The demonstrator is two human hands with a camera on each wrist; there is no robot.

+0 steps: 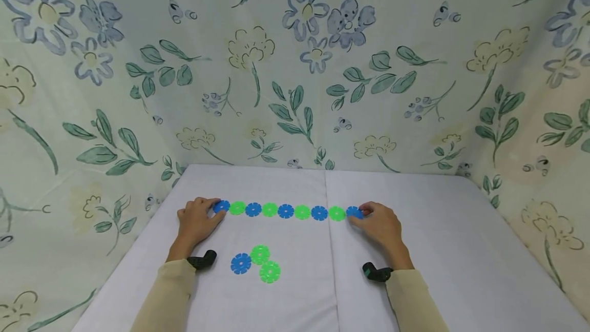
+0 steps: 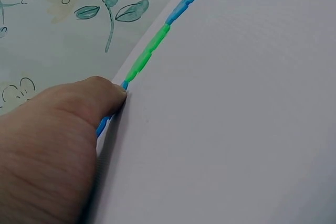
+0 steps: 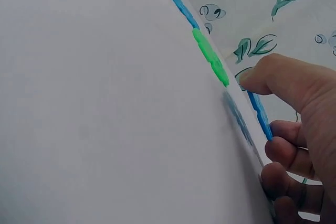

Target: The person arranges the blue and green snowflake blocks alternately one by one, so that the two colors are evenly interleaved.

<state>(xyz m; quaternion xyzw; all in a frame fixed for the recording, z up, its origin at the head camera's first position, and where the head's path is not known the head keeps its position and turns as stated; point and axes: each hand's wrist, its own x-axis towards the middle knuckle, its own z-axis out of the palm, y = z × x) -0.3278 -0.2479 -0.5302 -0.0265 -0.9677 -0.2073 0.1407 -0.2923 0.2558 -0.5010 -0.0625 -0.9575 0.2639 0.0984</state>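
A row of blue and green notched plastic discs (image 1: 286,211), alternating in colour, stretches across the white table. At its left end my left hand (image 1: 198,222) holds a blue notched disc (image 1: 222,206) between thumb and index finger; in the left wrist view the thumb covers much of that disc. My right hand (image 1: 380,224) pinches another blue notched disc (image 3: 259,115) by its edges at the right end. The right wrist view shows this disc raised off the table, a bluish shadow under it, beside the last green disc (image 3: 211,59).
Nearer the person lie a loose blue disc (image 1: 241,264) and two green discs (image 1: 269,272), close together. The white tabletop (image 1: 442,229) has a seam right of its middle. A floral curtain (image 1: 295,65) surrounds the table at the back and sides.
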